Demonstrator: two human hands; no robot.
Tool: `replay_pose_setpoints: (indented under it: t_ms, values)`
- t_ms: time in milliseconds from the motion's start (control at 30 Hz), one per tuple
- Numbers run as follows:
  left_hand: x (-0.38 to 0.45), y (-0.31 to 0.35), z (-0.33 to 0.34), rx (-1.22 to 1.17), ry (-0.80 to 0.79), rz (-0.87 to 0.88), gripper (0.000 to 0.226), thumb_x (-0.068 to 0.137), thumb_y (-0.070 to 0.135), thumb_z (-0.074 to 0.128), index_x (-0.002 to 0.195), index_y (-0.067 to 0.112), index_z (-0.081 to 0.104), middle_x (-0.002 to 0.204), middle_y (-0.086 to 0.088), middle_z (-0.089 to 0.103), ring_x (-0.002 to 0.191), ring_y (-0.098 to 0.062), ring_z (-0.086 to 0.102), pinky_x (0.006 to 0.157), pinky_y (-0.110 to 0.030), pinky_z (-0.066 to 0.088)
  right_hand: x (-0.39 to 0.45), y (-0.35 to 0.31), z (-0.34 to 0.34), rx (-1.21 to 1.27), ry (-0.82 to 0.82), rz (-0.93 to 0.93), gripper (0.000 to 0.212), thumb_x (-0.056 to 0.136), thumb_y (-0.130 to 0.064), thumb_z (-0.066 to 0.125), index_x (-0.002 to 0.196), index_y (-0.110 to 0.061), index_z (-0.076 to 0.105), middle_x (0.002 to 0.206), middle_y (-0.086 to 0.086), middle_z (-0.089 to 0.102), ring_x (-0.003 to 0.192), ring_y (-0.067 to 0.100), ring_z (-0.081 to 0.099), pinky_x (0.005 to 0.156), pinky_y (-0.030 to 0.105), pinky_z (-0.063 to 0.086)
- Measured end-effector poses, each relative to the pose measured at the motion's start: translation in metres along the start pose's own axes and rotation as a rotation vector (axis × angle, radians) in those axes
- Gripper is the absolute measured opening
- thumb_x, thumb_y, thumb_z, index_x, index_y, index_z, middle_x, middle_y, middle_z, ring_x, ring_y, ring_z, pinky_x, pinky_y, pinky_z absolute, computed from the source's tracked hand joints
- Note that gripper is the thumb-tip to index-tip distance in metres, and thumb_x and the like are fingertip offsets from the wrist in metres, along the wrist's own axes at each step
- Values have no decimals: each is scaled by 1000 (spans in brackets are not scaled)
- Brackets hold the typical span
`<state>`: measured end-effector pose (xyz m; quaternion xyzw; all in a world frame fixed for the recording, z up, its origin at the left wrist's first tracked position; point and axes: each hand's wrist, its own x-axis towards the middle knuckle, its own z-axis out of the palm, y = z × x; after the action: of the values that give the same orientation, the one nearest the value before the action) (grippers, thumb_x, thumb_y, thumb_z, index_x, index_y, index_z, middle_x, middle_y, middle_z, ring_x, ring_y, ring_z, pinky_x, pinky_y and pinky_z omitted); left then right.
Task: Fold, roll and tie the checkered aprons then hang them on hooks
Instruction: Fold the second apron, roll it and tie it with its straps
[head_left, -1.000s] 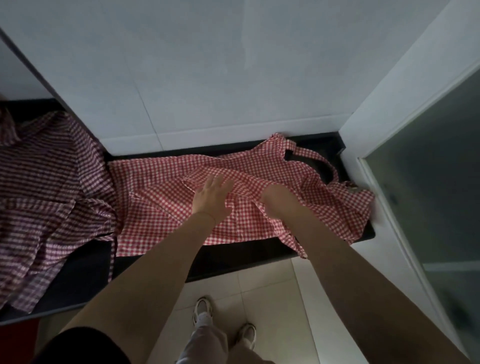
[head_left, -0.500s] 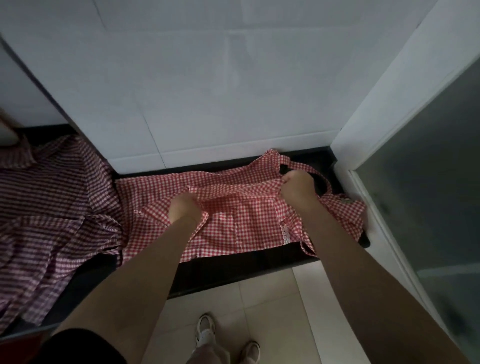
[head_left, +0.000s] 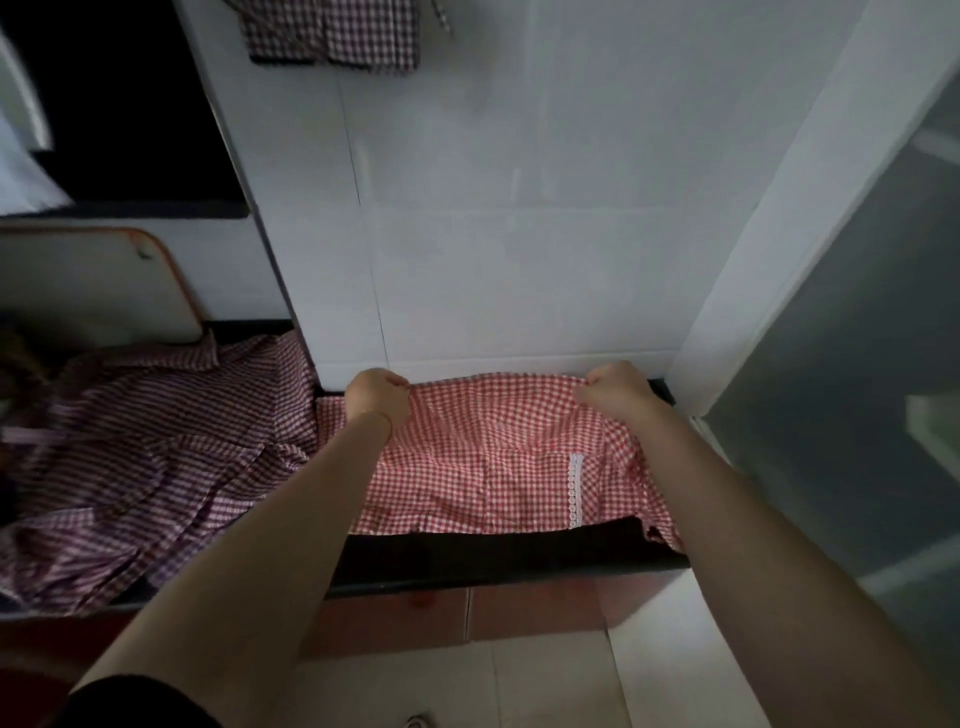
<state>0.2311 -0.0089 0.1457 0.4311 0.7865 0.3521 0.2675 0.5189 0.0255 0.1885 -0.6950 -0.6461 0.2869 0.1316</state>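
A red-and-white checkered apron lies on the black countertop against the white wall. It has a strip of white lace trim near its right side. My left hand grips the apron's far left edge with curled fingers. My right hand grips its far right edge the same way. The cloth between my hands is lifted and stretched taut along the wall. A darker purple-and-white checkered apron lies crumpled on the counter to the left.
Checkered aprons hang on the wall at the top. A white board with an orange rim leans at the left. A frosted glass door stands at the right. Red cabinet fronts sit below the counter.
Both hands moved from the apron's middle to its far edge and lifted it toward the wall, spreading apart. The cloth now lies folded and narrower. My view tilted upward.
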Motion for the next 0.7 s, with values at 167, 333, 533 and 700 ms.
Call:
replay_pose_setpoints:
  t_ms: [167,333,533,700]
  values:
    - [-26,27,-33,232,60,132,27,93,6,50,106,4,73,113,-15,70,105,-31,63,90,-32,47,-20,-7,-26,-10,158,-83,23,89,-21,67,88,1,75,93,18,73,83,24,65,64,26,38]
    - [-42,49,-52,410,50,248,23,95,8,48,104,1,68,107,-16,68,98,-30,61,77,-31,44,-26,-19,-37,21,285,-178,21,90,-16,63,88,0,75,91,15,73,87,27,66,70,29,44]
    - [-53,38,-56,468,160,331,25,100,16,39,107,11,62,99,-11,67,83,-27,57,68,-34,44,-31,-16,-38,-2,360,-245,21,92,-16,63,90,0,76,93,15,74,90,30,67,76,30,47]
    - [-61,21,-54,900,-265,200,42,102,38,46,113,4,67,106,-9,67,98,-25,68,70,-30,51,-26,-4,-28,-227,-189,-10,22,88,-14,72,104,0,71,116,17,70,98,28,70,86,34,56]
